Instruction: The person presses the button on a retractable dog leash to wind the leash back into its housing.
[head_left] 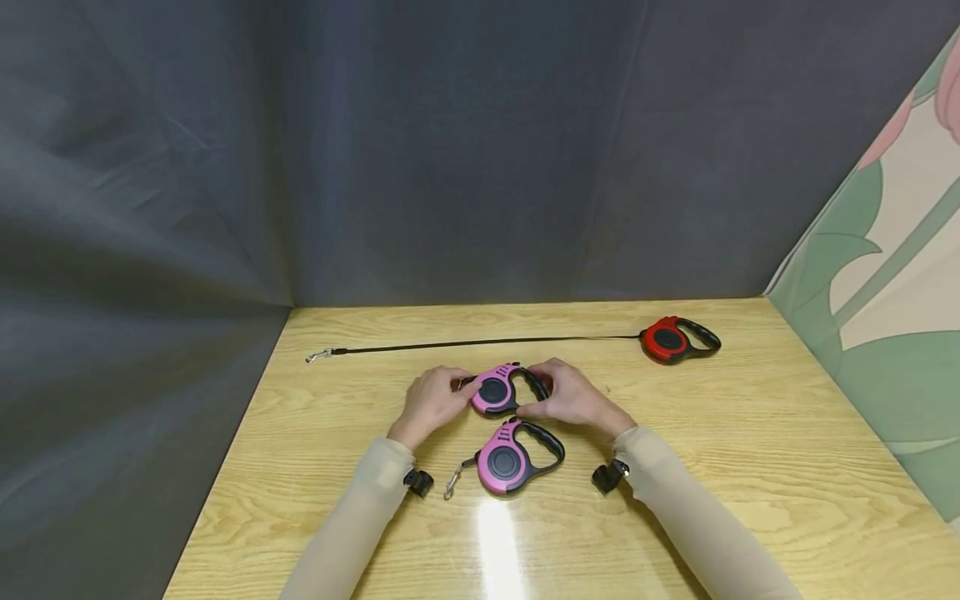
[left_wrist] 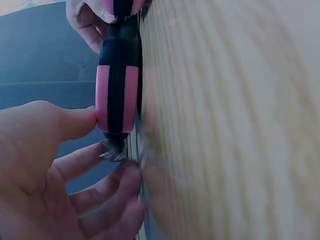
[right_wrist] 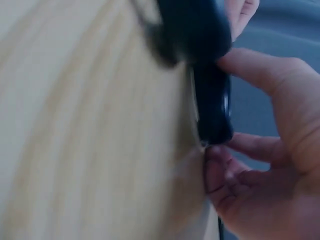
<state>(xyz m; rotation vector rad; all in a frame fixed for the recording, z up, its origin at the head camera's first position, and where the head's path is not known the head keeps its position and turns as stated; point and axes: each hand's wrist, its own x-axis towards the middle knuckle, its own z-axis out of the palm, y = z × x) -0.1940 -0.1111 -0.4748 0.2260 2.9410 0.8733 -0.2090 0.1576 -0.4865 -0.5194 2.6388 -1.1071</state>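
Two pink retractable dog leashes with black handles lie one behind the other on the table. At the farther pink leash (head_left: 492,392), my left hand (head_left: 435,400) has its thumb on the casing and its fingers curled by the metal clip (left_wrist: 113,150). My right hand (head_left: 566,393) holds the black handle (right_wrist: 214,105) of that same leash between thumb and fingers. Closer to me, the second pink leash (head_left: 501,458) lies flat between my forearms, its silver clip (head_left: 452,483) pointing left; neither hand holds it.
A red retractable leash (head_left: 666,340) lies at the back right. Its black cord (head_left: 480,342) is drawn out leftward across the table to a silver clip (head_left: 318,355). Dark grey cloth (head_left: 480,167) hangs behind the wooden table (head_left: 300,500), and a floral cloth (head_left: 892,317) at the right.
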